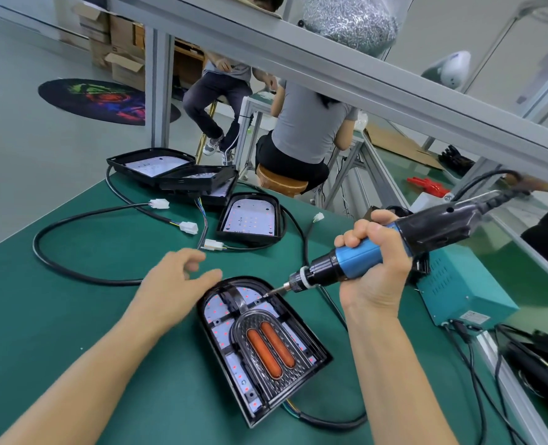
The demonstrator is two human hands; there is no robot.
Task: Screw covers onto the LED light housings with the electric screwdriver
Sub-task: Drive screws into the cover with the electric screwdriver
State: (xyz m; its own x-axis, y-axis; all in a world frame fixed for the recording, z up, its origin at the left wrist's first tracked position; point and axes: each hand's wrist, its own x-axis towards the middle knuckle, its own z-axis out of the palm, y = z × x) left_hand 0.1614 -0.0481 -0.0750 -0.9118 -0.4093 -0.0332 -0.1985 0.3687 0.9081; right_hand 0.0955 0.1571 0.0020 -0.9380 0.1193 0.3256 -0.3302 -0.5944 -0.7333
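A green table [73, 316] fills the lower part of the view. Near the middle, a little toward 6 o'clock, lies a black light [261, 348] shaped like an arch, flat on the table. A clear cover [266, 342] sits on top of it, with two orange bars in the middle and small red dots around them.

The right hand [375, 268] is at 3 o'clock from the light's round top. Its fingers are wrapped tight around the blue screwdriver [362, 252]. The tool leans down to the left, and its thin tip touches the cover near the round top of the light. A dark cord runs from the back of the tool up toward 2 o'clock.

The left hand [176, 284] is at 10 o'clock from the light. Its fingers are loose and a little apart, and it holds nothing. Its thumb is right at the top edge of the light; I cannot tell if it touches.

Toward 12 o'clock, more black lights [250, 220] lie open with no covers, some stacked. Black cables [73, 268] with white plugs [189, 227] loop across the table. A teal box [459, 290] sits at 3 o'clock, just behind the right hand. Beyond the table, two people sit on stools.
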